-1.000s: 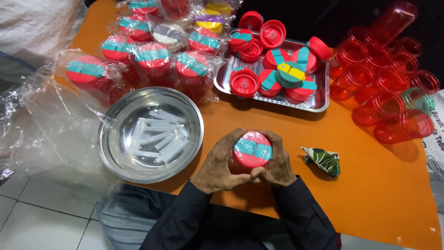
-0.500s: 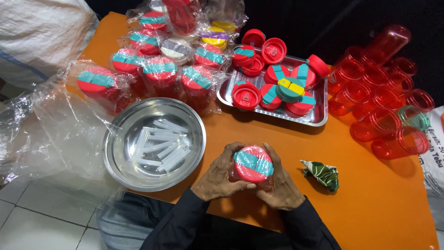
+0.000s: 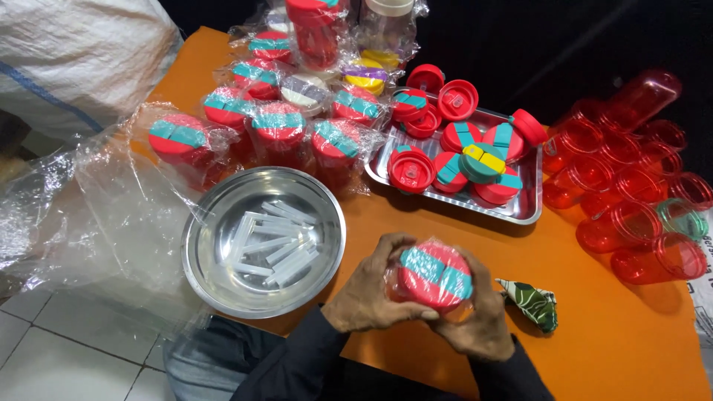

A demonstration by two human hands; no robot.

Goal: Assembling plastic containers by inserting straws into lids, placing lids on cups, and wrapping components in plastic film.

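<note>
Both my hands hold one red bottle with a red and teal lid [image 3: 436, 275], wrapped in clear plastic, over the near edge of the orange table [image 3: 594, 327]. My left hand [image 3: 368, 293] cups its left side. My right hand [image 3: 479, 312] cups its right side and bottom. A round steel bowl [image 3: 215, 275] with several clear plastic straws [image 3: 271, 241] sits just left of my hands.
Several wrapped red bottles [image 3: 278, 122] stand at the back left. A steel tray [image 3: 523, 212] holds red and teal lids [image 3: 483, 160]. Empty red bottles [image 3: 631, 193] lie at the right. A green folded wrapper [image 3: 531, 301] lies beside my right hand. Clear plastic bags [image 3: 89, 215] hang off the left edge.
My hands have turned the wrapped bottle slightly and shifted a little right. The camera view has tilted, so the table items sit lower in the picture.
</note>
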